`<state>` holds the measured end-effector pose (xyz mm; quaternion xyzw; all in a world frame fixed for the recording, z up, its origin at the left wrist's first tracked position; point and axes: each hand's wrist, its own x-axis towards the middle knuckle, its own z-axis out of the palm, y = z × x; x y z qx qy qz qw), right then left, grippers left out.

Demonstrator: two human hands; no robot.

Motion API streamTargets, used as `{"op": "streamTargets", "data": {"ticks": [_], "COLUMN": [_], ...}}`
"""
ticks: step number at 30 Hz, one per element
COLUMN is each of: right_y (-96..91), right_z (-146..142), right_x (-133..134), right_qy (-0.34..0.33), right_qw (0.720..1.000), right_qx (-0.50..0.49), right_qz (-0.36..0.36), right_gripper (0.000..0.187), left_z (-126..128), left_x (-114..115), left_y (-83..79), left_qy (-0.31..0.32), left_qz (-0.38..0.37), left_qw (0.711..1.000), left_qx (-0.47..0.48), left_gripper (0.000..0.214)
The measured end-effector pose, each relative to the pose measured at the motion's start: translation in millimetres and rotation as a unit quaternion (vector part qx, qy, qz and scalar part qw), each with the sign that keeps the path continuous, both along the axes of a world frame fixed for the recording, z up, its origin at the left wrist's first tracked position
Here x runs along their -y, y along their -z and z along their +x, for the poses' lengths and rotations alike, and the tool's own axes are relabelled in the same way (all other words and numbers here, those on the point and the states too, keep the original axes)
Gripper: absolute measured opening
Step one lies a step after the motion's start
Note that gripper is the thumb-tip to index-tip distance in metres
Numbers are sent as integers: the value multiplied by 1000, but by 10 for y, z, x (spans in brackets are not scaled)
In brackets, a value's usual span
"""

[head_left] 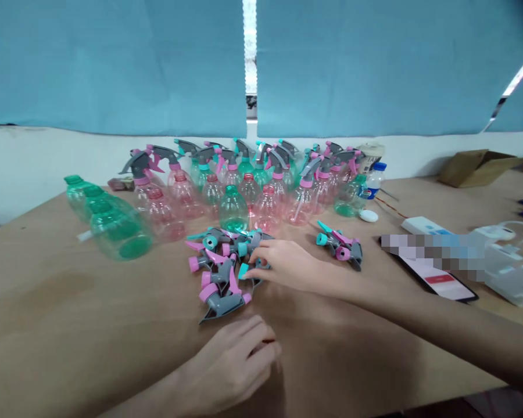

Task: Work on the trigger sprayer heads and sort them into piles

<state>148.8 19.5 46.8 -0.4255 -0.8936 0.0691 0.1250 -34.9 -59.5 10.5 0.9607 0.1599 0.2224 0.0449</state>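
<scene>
My right hand (285, 266) reaches into a pile of loose grey trigger spray heads (222, 273) with pink or teal collars. Its thumb and fingers close round one spray head with a teal collar (243, 271); the palm hides part of it. Nearer to me, my left hand (235, 363) rests low over the table with curled fingers, and whatever may be inside them is hidden. Behind the pile stand open pink bottles (268, 209) and an open green bottle (233, 206). Farther back are several bottles with spray heads fitted (279, 174).
Several green bottles (117, 229) lean or lie at the left. A few more spray heads (342, 247) are right of the pile. Farther right are a white cap (368, 216), a Pepsi bottle (375, 181), a phone (444, 281), a clear plastic item (512, 281) and a cardboard box (470, 169).
</scene>
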Motion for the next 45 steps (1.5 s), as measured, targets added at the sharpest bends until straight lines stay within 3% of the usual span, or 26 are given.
{"op": "streamTargets", "data": {"ticks": [4,7,15,20,24,27,30,35,45], "right_y": [113,152,-48,-61,25,85,135,186,306], "right_z": [-185,-233,24,370,640,824,965,1058,900], "right_x": [-36,-53,139,290,322,366,455,552,387], "right_qy": [45,58,22,78,153,139,113,74,58], "right_qw": [997,996,997,985,958,941,935,943,966], "right_qx": [62,71,48,-112,-206,-230,-245,-252,-246], "right_qz": [-13,-18,-59,-101,-131,-204,-231,-204,-61], "right_gripper": [44,35,24,30,30,28,28,18,21], "left_z": [-112,-163,-187,-1,240,433,608,767,731], "left_x": [45,72,96,74,16,-46,-84,-138,-369], "left_y": [-32,-50,35,73,67,68,92,145,109], "left_qy": [-7,-16,-51,-118,-121,-137,-163,-160,-110], "left_qz": [8,10,-54,-193,-243,-291,-352,-380,-297], "left_qw": [1000,1000,996,967,953,932,899,882,925], "left_qx": [-2,10,48,117,133,165,203,227,208], "left_gripper": [19,19,16,16,16,13,10,18,22]}}
